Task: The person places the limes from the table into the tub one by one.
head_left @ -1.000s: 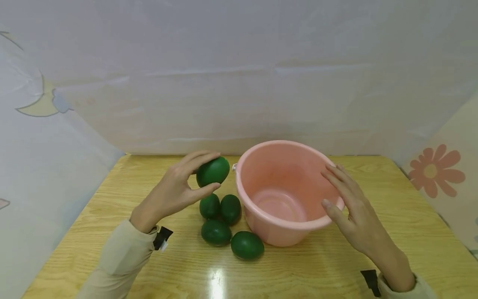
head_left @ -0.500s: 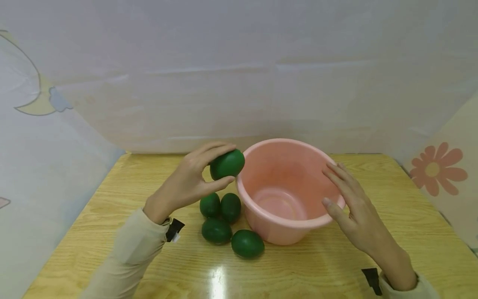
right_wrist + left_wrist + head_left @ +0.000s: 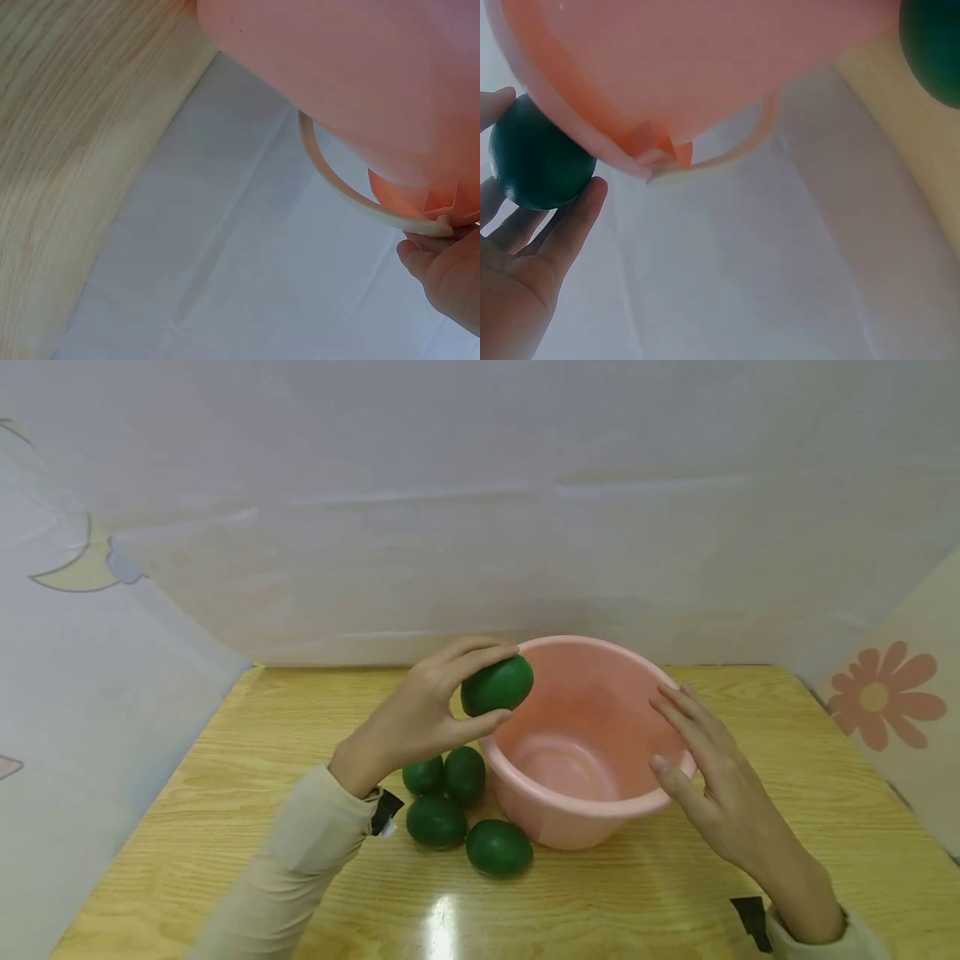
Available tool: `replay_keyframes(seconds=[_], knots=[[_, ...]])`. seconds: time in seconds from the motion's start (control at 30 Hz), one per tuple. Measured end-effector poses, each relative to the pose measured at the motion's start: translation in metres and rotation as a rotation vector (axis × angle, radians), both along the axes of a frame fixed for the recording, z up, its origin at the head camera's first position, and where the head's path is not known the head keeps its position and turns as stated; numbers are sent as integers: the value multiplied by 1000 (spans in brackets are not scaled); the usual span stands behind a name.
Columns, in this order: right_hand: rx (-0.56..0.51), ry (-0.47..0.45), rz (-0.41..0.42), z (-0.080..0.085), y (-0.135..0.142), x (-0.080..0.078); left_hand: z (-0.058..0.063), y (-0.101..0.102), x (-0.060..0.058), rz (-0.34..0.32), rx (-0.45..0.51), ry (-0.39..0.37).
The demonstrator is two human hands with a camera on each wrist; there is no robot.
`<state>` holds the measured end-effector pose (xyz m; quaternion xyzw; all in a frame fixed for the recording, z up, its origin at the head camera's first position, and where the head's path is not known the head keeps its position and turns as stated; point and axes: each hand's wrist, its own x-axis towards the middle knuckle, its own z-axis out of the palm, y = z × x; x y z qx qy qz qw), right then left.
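My left hand (image 3: 427, 702) holds a smooth dark green egg-shaped piece (image 3: 498, 685) between its thumb and fingers. In the head view this piece overlaps the left rim of a pink bucket (image 3: 570, 822). Seen from the left wrist, the green piece (image 3: 540, 154) is right at the bucket's rim, with the fingers beneath it. My right hand (image 3: 712, 777) rests at the bucket's right rim, fingers extended and thumb apart. From the right wrist, part of that hand (image 3: 454, 277) shows beside the bucket's handle (image 3: 352, 196). Several like green pieces (image 3: 500, 848) lie on the table left of the bucket.
The bucket stands upright on a wooden table (image 3: 615, 910), and its visible floor (image 3: 566, 768) is bare. A pale printed cloth (image 3: 420, 510) hangs behind and at the sides. The left forearm passes close to the loose green pieces.
My left hand has moved right with the green egg-shaped piece, from beside the bucket to its left rim. The right hand has stayed at the right rim.
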<state>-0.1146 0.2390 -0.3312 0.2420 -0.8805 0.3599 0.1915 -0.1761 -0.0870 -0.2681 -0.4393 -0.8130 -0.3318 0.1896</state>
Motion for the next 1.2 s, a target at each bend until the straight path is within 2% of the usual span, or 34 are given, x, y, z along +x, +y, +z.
replay_keyframes(seconds=[0.83, 1.0, 1.2], knots=[[1, 10, -3, -1, -2, -1, -13, 20, -8, -28, -65, -76], [-4, 7, -3, 0, -2, -1, -13, 24, -9, -31, -115, -94], [-9, 4, 2, 1, -2, 0, -8, 30, -9, -37, -207, -149]])
